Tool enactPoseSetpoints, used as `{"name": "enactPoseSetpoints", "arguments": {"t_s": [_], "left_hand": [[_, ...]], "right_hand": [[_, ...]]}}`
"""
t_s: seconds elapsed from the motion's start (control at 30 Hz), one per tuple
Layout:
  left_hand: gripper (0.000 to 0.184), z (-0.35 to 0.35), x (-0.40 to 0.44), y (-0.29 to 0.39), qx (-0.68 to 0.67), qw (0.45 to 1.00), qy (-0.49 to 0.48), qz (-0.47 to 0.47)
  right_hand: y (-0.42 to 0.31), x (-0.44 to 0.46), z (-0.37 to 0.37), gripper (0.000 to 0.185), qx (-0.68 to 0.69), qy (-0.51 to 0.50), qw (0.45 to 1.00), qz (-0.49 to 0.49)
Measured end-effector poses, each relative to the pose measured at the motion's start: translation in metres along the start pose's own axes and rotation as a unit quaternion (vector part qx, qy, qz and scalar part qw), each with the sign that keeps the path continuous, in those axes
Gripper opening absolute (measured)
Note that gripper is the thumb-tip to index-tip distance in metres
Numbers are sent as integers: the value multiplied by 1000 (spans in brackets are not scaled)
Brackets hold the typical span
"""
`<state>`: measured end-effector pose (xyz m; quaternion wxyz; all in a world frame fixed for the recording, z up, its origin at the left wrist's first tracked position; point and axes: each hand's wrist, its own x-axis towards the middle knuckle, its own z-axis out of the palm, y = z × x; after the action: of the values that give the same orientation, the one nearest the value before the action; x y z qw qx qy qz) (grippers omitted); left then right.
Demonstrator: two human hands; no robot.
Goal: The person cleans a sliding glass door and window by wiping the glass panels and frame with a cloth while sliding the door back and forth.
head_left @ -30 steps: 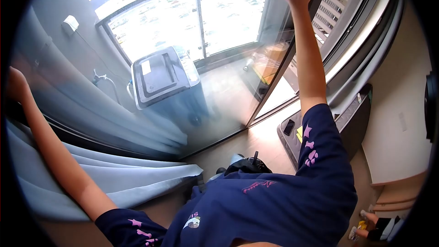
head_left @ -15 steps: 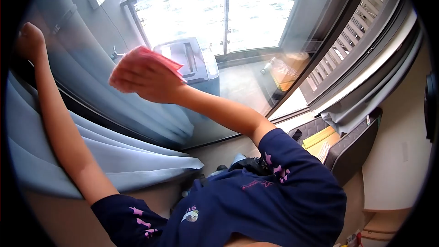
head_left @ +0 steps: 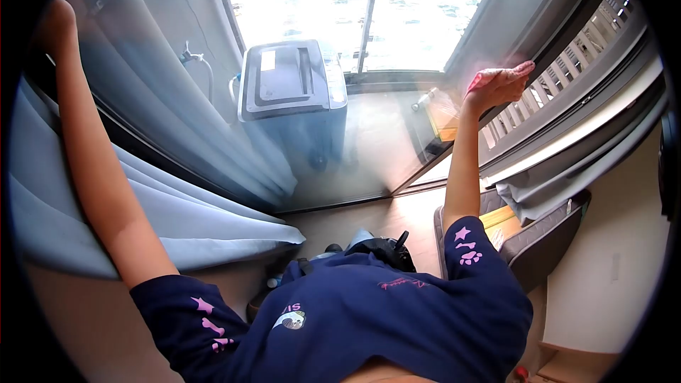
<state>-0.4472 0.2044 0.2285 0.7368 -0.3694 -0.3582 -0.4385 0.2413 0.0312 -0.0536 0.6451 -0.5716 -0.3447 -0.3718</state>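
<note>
My right hand [head_left: 502,92] is stretched far to the right with a pink cloth [head_left: 484,79] under its fingers. The cloth lies against the glass door [head_left: 369,145], close to its dark right-hand frame [head_left: 546,42]. At the upper left edge of the view is my left hand [head_left: 58,25], raised beside the dark door frame and the blue-grey curtain [head_left: 170,216]. Its fingers fall into shadow, so their grip cannot be made out.
Beyond the glass stands a lidded grey appliance [head_left: 291,92] by a tap with a hose [head_left: 195,57]. A balcony railing [head_left: 367,14] is behind it. Indoors at right, a dark quilted case [head_left: 546,241] holds yellow items, near a pale panel [head_left: 603,269].
My right hand has swept with the pink cloth from the middle left of the glass to its right edge. My left hand has shifted slightly up in view.
</note>
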Motion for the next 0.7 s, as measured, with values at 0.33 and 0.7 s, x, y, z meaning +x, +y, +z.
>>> {"name": "enactPoseSetpoints", "arguments": {"t_s": [0.33,0.7], "left_hand": [[41,-33,15,28,-184,945,-62,-264],[47,5,-13,-1,-176,961,-96,-190]], "right_hand": [[-211,-208,6,44,157,-208,890,-374],[-9,-113,-11,70,33,-82,953,-290]]}}
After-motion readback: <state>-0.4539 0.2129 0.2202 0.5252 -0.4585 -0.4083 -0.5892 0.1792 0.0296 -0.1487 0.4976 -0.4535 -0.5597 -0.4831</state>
